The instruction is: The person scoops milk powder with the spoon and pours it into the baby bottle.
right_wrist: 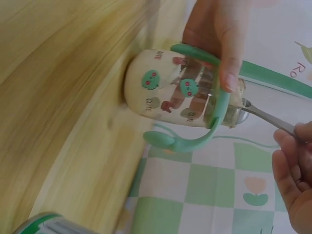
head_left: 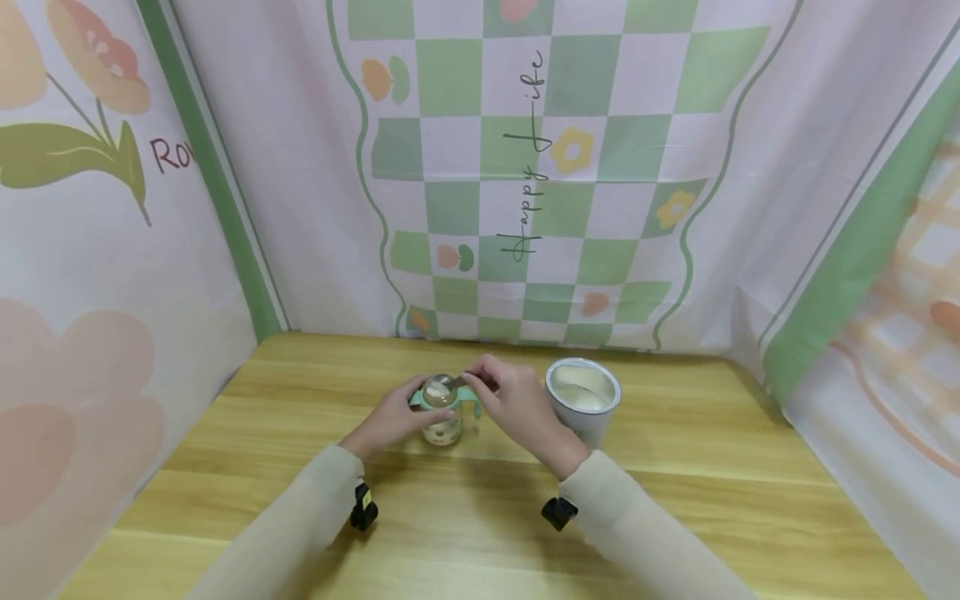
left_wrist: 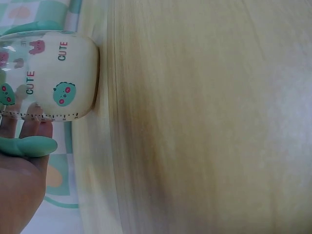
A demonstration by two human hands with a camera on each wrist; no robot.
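Note:
A clear baby bottle (head_left: 442,432) with green handles and printed animals stands upright on the table. Pale powder fills its lower part in the left wrist view of the bottle (left_wrist: 73,53). My left hand (head_left: 393,419) grips it near the neck, thumb in front and fingers behind. With my right hand (head_left: 517,404) I pinch the handle of a metal spoon (right_wrist: 273,121), whose head is at the bottle's open mouth. White powder shows at the mouth in the head view. Just right of my right hand stands an open can (head_left: 588,427) holding pale powder.
The wooden table (head_left: 675,483) reaches back to a hanging cloth (head_left: 570,208) with green and white checks. More printed cloth (head_left: 112,275) hangs at the left and right sides. A small black device (head_left: 364,508) is strapped at each wrist.

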